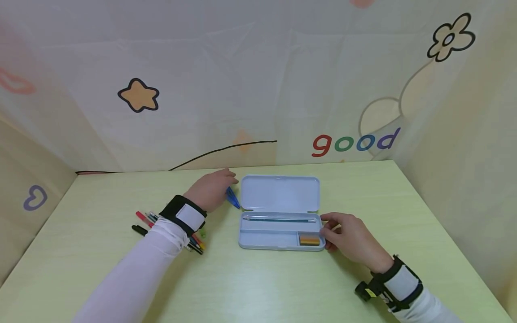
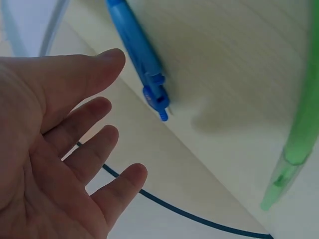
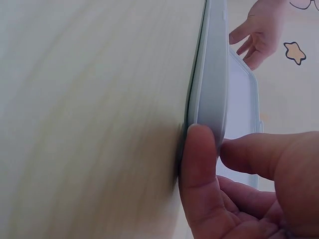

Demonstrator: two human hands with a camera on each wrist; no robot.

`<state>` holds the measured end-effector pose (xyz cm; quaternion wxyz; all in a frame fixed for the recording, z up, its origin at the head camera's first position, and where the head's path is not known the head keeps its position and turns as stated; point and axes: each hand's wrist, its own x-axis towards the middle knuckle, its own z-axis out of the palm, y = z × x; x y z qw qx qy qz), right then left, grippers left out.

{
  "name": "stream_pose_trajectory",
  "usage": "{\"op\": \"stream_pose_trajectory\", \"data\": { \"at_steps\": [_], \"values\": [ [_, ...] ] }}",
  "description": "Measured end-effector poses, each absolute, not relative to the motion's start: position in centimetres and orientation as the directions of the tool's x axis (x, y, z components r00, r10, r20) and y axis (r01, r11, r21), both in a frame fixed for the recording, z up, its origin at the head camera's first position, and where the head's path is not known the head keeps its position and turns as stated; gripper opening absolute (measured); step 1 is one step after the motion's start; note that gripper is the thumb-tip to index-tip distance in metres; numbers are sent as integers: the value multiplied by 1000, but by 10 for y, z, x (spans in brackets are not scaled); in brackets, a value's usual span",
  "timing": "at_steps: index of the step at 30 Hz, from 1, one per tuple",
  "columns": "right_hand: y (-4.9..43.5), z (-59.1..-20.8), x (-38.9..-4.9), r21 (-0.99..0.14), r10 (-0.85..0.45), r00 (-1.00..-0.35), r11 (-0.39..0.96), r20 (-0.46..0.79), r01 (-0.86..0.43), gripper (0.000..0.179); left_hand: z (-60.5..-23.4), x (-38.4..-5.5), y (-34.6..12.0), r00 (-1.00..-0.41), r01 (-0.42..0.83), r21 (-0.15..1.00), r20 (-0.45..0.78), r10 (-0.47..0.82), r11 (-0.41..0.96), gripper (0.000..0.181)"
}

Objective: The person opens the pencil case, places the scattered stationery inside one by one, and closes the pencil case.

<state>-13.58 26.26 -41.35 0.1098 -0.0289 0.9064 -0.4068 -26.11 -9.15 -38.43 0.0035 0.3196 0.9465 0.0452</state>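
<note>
A light blue pencil case (image 1: 266, 240) lies with its lid (image 1: 280, 194) opened back. Inside it are a pencil (image 1: 280, 220) in the long upper compartment and an orange-and-dark eraser (image 1: 309, 241) in the small right one. My right hand (image 1: 349, 237) pinches the case's right end between thumb and fingers; in the right wrist view a finger lies along the case's side wall (image 3: 213, 74). Just left of the lid is a blue drawing compass (image 2: 137, 47). My left hand (image 1: 210, 190) is beside it, fingers spread and apart from it in the left wrist view.
Several pens and markers, among them a red one (image 1: 144, 219) and a black one (image 1: 139, 230), lie in a pile partly hidden under my left forearm. A green pen (image 2: 301, 109) shows in the left wrist view. A printed curtain (image 1: 218, 89) hangs behind the table.
</note>
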Motion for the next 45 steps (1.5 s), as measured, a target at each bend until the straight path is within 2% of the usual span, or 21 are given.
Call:
{"op": "stream_pose_trajectory", "data": {
  "at_steps": [5,13,24,45],
  "values": [
    [263,-414,-136,-745,-141,-975,666,-171,35,41,-401,-267,-92,-784,621,59,63,617,782,27],
    [263,-414,-136,-742,-136,-975,670,-173,38,40,-406,-263,-94,-796,604,86,96,597,792,16],
    [262,-413,-136,-740,-132,-976,672,-172,40,40,-408,-265,-97,-822,569,44,45,567,821,16],
    [262,-414,-136,-745,-131,-976,666,-175,44,40,-399,-257,-110,-833,546,-20,93,545,838,17]
  ]
}}
